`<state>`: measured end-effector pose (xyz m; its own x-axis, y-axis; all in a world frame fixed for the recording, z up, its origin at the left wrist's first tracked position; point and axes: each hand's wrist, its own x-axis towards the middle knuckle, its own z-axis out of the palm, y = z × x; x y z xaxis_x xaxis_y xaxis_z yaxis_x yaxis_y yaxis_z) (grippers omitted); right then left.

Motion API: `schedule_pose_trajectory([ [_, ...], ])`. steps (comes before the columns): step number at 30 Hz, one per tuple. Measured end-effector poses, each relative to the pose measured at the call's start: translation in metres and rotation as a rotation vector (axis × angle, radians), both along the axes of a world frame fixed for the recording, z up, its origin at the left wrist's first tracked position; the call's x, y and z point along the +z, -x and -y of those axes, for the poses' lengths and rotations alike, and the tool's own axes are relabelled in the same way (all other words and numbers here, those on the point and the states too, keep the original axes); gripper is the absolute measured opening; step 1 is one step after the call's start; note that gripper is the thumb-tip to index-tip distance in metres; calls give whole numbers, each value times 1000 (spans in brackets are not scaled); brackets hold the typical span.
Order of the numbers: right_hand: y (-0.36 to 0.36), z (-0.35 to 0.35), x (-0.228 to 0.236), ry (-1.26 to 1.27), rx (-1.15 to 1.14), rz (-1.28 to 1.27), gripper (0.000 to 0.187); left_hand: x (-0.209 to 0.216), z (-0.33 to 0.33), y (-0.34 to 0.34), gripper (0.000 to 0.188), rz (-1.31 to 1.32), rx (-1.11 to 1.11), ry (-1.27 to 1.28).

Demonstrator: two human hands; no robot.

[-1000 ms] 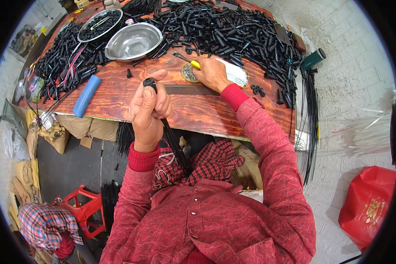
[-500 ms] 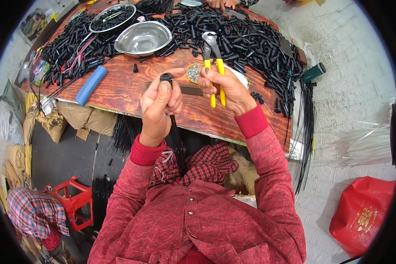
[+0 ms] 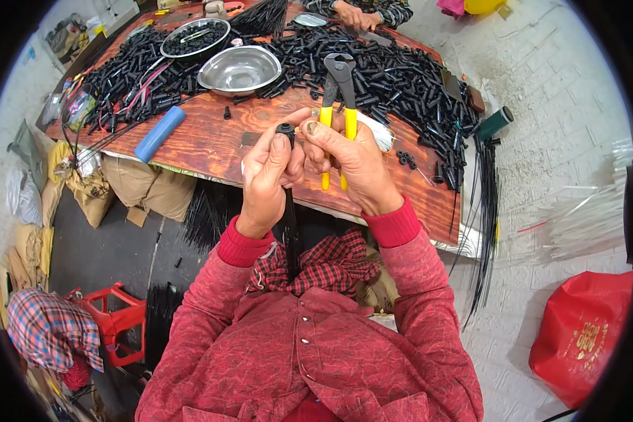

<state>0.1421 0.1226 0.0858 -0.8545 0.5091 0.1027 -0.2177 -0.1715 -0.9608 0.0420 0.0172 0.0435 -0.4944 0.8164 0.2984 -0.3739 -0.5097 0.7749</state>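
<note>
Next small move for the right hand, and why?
Probably bring the right hand's fingertips onto the top of the black rod. The left hand grips it with that end exposed, and the right thumb is close beside it. The yellow-handled pincers sit in the right hand, jaws pointing away from the rod, so fingers seem handier. Whether they pinch something small isn't clear.

Left hand grips a black rod, ringed end up, by the near edge of the wooden table. Right hand beside it holds yellow-handled pincers, head up; from here I can't make out what its fingertips pinch, if anything. Blue cylinder near the table's near edge, leftward. Black tubes heaped toward the far edge; green cylinder at the right edge.
</note>
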Motion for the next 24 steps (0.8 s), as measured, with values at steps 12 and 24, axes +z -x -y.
schedule_pose_trajectory([
  [12, -5, 1, -1, -21, -3, 4, 25, 2, 2, -6, 45, -47, 35, 30],
  [24, -3, 1, 1, 5, -6, -14, 24, 0, -1, -5, 46, -34, 29, 19],
])
